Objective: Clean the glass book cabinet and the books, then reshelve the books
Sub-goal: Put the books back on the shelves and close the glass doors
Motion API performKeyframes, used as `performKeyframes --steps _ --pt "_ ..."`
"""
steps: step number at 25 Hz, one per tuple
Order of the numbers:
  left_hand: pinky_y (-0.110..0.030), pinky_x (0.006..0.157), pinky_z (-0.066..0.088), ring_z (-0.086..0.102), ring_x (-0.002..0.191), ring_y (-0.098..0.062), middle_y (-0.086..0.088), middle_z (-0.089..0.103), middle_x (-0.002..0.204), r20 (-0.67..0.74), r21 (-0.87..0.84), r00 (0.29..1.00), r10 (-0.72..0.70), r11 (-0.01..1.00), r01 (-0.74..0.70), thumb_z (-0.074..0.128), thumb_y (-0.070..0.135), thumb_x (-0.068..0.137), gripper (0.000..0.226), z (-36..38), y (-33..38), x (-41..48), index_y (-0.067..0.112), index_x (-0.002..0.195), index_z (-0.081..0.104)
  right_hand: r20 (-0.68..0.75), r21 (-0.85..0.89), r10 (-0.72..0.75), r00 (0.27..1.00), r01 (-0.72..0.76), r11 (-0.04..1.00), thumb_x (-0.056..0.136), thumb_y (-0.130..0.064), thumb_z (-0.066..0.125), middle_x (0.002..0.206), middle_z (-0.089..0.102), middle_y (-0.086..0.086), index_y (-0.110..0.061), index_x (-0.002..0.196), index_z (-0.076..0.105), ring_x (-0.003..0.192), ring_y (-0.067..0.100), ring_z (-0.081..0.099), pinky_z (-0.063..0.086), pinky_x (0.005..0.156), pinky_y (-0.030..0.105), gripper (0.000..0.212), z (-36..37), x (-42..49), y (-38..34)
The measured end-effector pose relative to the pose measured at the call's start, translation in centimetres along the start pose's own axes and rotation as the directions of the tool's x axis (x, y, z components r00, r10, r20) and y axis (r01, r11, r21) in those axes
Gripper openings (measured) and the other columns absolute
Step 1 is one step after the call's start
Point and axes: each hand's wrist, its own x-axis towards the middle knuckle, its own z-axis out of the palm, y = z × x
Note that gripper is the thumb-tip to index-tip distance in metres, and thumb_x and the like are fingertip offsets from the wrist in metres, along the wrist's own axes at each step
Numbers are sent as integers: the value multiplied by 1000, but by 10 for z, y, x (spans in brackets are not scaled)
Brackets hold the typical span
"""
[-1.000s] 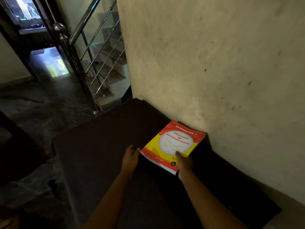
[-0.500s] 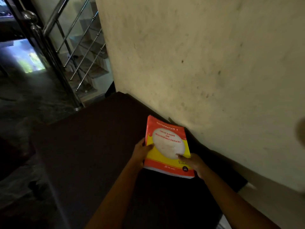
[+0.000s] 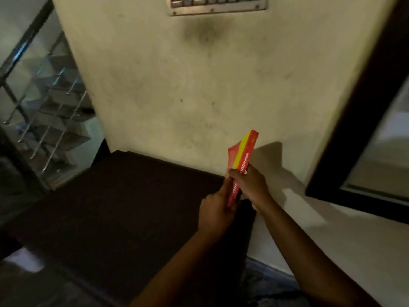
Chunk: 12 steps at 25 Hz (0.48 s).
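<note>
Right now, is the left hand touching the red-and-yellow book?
Touching. Head view: the left hand holds the book at its lower end, fingers against the cover; the right hand grips it too.

One red and yellow book (image 3: 245, 151) stands right of centre. Two hands are in view, the left hand (image 3: 215, 214) and the right hand (image 3: 252, 185), both gripping it. One dark brown tabletop (image 3: 124, 207) fills the lower left. One metal switch plate (image 3: 217, 6) sits at the top edge, one dark-framed glass panel (image 3: 382, 151) runs down the right side, and one staircase (image 3: 57, 103) with one handrail (image 3: 26, 38) shows at the upper left.
</note>
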Motion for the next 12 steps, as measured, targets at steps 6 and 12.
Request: performKeyframes --steps 6,12 --pt "-1 79 43 56 110 -5 5 54 128 132 -467 982 134 883 -57 62 28 88 54 5 85 -20 22 138 42 -309 -187 -236 921 184 965 93 -21 54 121 62 6 -16 131 49 101 23 62 49 87 30 38 -117 -92 -4" --pt "7 90 21 32 116 16 28 32 128 -50 -478 867 495 751 -456 46 37 92 47 29 211 21 30 136 31 -638 -305 -371 675 221 926 91 -19 56 101 67 5 -14 123 57 75 9 55 39 59 4 32 -253 -160 -21"
